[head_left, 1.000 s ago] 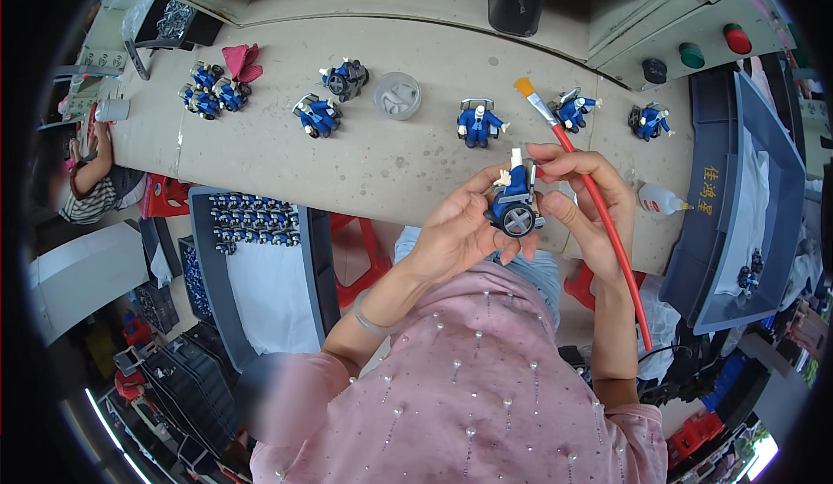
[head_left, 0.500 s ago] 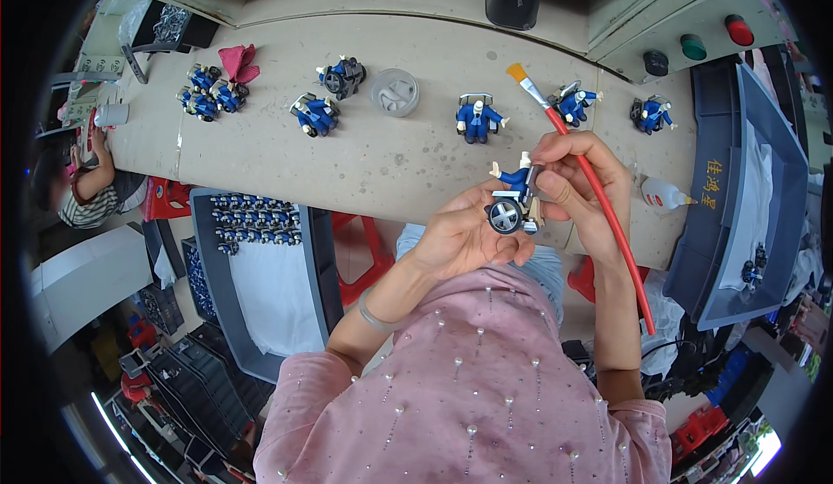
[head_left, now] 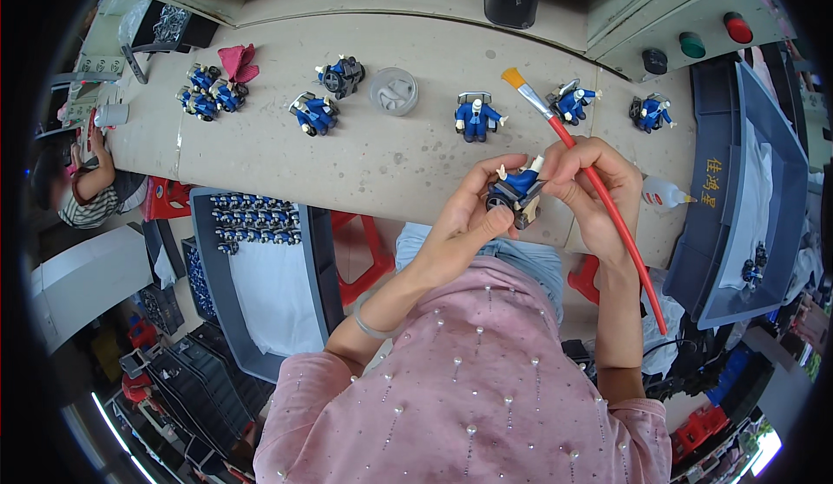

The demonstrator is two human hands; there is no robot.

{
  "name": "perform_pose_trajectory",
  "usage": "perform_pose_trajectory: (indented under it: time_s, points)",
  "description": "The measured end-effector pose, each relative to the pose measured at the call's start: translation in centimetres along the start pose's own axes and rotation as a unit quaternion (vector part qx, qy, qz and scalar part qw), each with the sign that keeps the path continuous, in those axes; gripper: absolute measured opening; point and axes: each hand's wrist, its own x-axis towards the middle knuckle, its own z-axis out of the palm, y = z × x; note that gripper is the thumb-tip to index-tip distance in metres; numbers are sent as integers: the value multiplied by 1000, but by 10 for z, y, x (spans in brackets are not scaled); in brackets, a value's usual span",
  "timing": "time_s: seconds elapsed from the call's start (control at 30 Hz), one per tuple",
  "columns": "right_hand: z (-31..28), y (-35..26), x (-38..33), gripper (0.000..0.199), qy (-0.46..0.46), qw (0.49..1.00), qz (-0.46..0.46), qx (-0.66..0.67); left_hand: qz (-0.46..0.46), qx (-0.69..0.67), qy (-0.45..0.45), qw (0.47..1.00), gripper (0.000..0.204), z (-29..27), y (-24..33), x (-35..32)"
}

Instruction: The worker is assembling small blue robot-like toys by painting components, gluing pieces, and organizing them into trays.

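Since a second ago your hands lifted the blue toy figure (head_left: 516,190) slightly; left hand (head_left: 468,219) pinches it, right hand (head_left: 583,190) closed around red paintbrush (head_left: 599,197). Light, rigid plastic, small fragile parts: hold the base.

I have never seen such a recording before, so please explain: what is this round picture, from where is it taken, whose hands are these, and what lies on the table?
The picture comes from a wide camera worn on a person's head, looking down, so its edges bend. There is no machine: the two bare hands belong to that person. The left hand holds a small blue toy figure from below and the right hand touches it too. The right hand also holds a red paintbrush with an orange tip. On the beige table stand more blue figures and a small grey dish. A grey tray on the left holds rows of figures, and a small white bottle lies to the right.
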Motion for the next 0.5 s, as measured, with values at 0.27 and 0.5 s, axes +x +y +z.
perform_pose_trajectory:
  time_s: [0.27,0.5]
  points:
    - [3,0,-4,8,4,997,-9,70,63,30,-4,998,55,-2,0,-2]
    - [5,6,-5,8,0,997,-20,78,56,-12,-31,998,51,-5,-2,0]
